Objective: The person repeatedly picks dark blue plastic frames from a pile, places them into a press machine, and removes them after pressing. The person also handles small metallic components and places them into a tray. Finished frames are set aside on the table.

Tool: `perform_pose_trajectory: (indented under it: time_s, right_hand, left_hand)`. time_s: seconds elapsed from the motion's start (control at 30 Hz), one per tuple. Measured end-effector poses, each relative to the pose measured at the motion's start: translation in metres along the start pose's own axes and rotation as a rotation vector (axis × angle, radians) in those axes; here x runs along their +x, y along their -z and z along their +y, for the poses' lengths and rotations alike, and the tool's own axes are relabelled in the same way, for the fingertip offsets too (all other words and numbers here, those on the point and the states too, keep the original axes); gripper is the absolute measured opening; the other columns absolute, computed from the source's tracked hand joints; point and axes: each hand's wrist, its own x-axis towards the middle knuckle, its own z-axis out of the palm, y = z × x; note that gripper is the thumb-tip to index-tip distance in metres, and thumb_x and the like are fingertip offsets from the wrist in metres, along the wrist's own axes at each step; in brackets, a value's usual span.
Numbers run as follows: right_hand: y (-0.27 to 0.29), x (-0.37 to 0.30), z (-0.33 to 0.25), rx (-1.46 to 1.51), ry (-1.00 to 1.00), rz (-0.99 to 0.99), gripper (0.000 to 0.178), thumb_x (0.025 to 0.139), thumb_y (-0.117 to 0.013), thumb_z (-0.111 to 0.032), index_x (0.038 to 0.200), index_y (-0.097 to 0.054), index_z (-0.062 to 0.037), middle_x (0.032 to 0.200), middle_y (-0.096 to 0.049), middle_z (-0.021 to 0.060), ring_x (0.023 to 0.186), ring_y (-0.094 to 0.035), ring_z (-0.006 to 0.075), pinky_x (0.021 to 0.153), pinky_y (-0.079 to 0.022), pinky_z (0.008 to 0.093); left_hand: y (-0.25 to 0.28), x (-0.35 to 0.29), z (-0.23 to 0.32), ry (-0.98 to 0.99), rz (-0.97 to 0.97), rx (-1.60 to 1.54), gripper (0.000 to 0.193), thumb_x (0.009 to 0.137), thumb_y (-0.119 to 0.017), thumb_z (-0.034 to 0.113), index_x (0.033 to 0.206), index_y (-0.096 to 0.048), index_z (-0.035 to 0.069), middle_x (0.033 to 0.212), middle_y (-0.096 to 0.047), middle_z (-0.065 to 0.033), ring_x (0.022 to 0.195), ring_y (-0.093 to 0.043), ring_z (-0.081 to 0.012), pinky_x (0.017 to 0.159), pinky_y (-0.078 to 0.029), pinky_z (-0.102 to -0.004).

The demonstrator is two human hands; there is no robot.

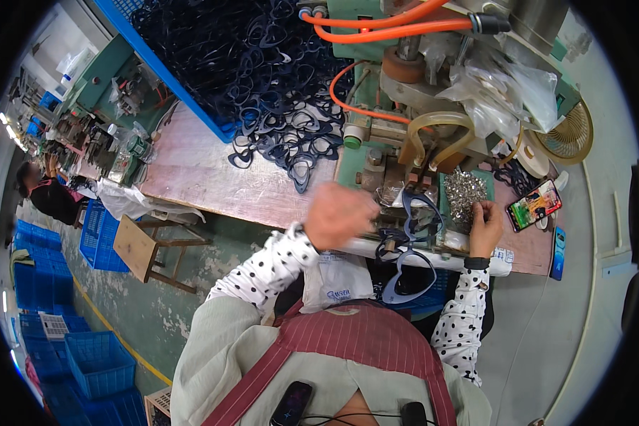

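Observation:
My left hand (341, 216), smeared by motion, is just left of the machine's work spot; its fingers cannot be made out. At the machine (373, 174), a dark blue spectacle frame (422, 290) hangs down over the front edge, one rim low and the other up under the clamp. My right hand (486, 228) is at the near right edge of a heap of small shiny metal parts (463, 195). Its thumb and fingertips are drawn together; anything between them is too small to see. A large heap of dark blue spectacle frames (291, 128) spills onto the table at the left.
A blue crate (184, 85) lies tipped behind the frames. Orange air hoses (397, 27) cross above the machine. A phone (534, 206) with a lit screen and a blue phone (559, 253) lie at right, near a small fan (566, 131). A wooden stool (136, 248) and blue crates (101, 363) stand left.

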Motion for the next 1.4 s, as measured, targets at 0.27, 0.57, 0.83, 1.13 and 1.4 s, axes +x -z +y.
perform_pose_trajectory:
  time_s: [0.27, 0.57, 0.83, 1.13, 1.4]
  right_hand:
    - [-0.002, -0.003, 0.002, -0.082, 0.034, 0.052, 0.015, 0.087, -0.065, -0.019, 0.088, -0.063, -0.0043, 0.081, -0.066, 0.0136, 0.076, -0.061, 0.0325, 0.072, -0.045, 0.0422]
    - [0.005, -0.002, -0.005, -0.024, 0.038, 0.046, 0.014, 0.089, -0.063, -0.015, 0.093, -0.06, -0.0028, 0.081, -0.068, 0.0151, 0.075, -0.065, 0.033, 0.067, -0.047, 0.0417]
    - [0.005, -0.003, -0.015, -0.076, 0.158, 0.029, 0.009, 0.091, -0.058, -0.009, 0.1, -0.06, -0.0068, 0.083, -0.069, 0.0134, 0.076, -0.068, 0.0312, 0.067, -0.05, 0.039]
    - [0.018, 0.01, -0.031, -0.034, -0.128, -0.048, 0.021, 0.082, -0.07, -0.02, 0.099, -0.068, -0.0076, 0.097, -0.067, 0.0155, 0.094, -0.061, 0.0341, 0.081, -0.047, 0.0417]
    - [-0.003, -0.009, -0.007, -0.274, 0.179, -0.003, 0.014, 0.068, -0.078, -0.017, 0.078, -0.072, -0.0097, 0.105, -0.064, 0.0104, 0.107, -0.052, 0.0319, 0.091, -0.037, 0.045]
  left_hand:
    - [0.058, -0.078, -0.101, 0.474, -0.453, 0.649, 0.039, 0.075, -0.06, 0.008, 0.109, -0.07, 0.025, 0.136, -0.051, -0.0048, 0.124, -0.047, -0.0265, 0.1, -0.029, -0.0545]
    - [0.049, -0.089, -0.111, 0.351, -0.637, 0.465, 0.021, 0.085, -0.061, 0.015, 0.106, -0.065, 0.015, 0.116, -0.065, -0.0049, 0.098, -0.06, -0.0249, 0.097, -0.034, -0.049]
    - [0.042, -0.018, -0.046, 0.563, 0.036, 0.236, 0.008, 0.084, -0.062, 0.007, 0.091, -0.06, 0.003, 0.083, -0.062, -0.0117, 0.076, -0.056, -0.0336, 0.072, -0.043, -0.0418]
    - [0.009, 0.066, 0.049, -0.16, -0.044, 0.106, 0.029, 0.076, -0.066, 0.01, 0.105, -0.066, 0.009, 0.103, -0.069, -0.0055, 0.09, -0.064, -0.0196, 0.091, -0.045, -0.0417]
    - [-0.007, 0.073, 0.057, -0.214, -0.118, -0.099, 0.033, 0.073, -0.07, 0.009, 0.106, -0.067, 0.003, 0.104, -0.069, -0.0097, 0.085, -0.063, -0.0234, 0.087, -0.049, -0.0411]
